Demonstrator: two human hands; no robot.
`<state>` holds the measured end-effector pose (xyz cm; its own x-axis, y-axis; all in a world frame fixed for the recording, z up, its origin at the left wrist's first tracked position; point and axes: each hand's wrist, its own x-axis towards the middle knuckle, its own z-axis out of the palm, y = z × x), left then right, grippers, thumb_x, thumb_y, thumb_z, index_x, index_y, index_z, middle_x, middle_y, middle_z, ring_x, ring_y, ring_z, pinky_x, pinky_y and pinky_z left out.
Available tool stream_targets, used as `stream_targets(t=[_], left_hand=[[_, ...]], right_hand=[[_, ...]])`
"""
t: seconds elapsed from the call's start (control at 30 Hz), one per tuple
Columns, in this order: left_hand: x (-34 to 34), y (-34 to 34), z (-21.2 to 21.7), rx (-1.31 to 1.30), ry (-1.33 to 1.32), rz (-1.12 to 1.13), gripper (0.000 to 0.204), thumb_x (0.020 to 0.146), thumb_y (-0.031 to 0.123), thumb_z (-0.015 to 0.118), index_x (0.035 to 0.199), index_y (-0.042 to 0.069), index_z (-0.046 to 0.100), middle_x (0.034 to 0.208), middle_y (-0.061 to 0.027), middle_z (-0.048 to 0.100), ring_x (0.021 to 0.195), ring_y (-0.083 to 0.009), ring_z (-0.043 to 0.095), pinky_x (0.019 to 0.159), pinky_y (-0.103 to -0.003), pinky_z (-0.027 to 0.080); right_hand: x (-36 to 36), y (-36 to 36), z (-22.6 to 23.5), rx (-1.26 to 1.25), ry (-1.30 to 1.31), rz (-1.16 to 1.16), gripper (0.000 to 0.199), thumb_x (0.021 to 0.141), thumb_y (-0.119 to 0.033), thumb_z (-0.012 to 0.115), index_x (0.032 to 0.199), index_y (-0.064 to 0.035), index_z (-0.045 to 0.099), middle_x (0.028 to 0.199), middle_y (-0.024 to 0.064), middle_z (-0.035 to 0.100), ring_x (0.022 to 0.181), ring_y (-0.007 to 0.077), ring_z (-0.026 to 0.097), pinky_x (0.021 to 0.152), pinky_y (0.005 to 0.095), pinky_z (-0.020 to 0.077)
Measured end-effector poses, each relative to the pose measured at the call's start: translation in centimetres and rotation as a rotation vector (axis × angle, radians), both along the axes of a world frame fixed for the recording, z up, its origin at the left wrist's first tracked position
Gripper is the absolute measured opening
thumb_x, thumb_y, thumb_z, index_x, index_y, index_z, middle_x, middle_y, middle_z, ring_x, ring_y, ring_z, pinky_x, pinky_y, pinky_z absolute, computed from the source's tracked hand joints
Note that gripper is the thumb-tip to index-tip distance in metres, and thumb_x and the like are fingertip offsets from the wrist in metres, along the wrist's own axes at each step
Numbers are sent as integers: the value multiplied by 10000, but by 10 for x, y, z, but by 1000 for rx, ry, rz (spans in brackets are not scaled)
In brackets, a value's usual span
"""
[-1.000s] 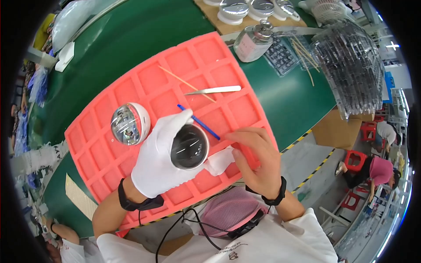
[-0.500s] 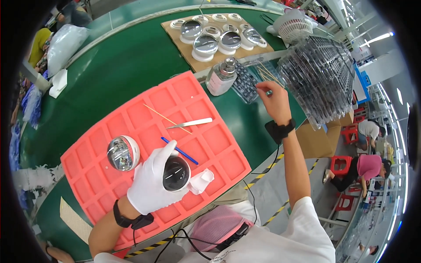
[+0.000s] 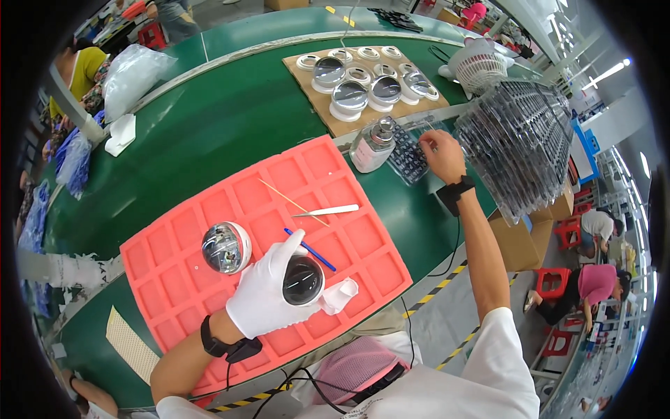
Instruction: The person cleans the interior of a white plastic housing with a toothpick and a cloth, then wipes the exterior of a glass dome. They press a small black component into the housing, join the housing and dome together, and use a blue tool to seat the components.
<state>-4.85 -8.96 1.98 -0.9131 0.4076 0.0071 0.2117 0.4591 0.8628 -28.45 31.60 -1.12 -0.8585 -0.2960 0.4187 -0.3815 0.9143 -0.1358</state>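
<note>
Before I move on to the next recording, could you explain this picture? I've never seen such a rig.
No machine here: these are a person's own hands, seen from above by a wide fisheye camera worn on the head, which bends straight edges near the rim. The white-gloved left hand holds a round, dark-domed unit over a pink foam mat with square recesses. On that mat lie a clear-domed white unit, a thin wooden stick, a pale pointed tool that may be tweezers, a blue pen-like stick and a crumpled white cloth. The bare right hand is stretched out at a plastic tray with dark cells, beside a glass bottle; I cannot tell whether it holds anything. Farther back, a cardboard sheet bearing domed units lies on the green bench.
</note>
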Motion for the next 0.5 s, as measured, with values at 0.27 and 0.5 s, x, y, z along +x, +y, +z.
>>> stream_targets(t=[0.27, 0.5], left_hand=[[-2, -2, -3, -25, -18, -10, 1117, 617, 116, 912, 1556, 43, 311, 1268, -137, 577, 1159, -298, 627, 1006, -401, 513], [-3, -2, -6, 8, -36, -6, 1115, 605, 104, 919, 1554, 38, 337, 1287, -125, 560, 1168, -280, 614, 1020, -388, 497]], right_hand=[[87, -44, 29, -1461, -806, 126, 109, 1002, -98, 547, 1073, -35, 601, 926, 99, 669, 781, 155, 647, 628, 285, 556], [155, -99, 47, -1344, -1035, 159, 134, 991, -55, 558, 1104, -2, 606, 884, 62, 620, 744, 110, 620, 535, 250, 560]])
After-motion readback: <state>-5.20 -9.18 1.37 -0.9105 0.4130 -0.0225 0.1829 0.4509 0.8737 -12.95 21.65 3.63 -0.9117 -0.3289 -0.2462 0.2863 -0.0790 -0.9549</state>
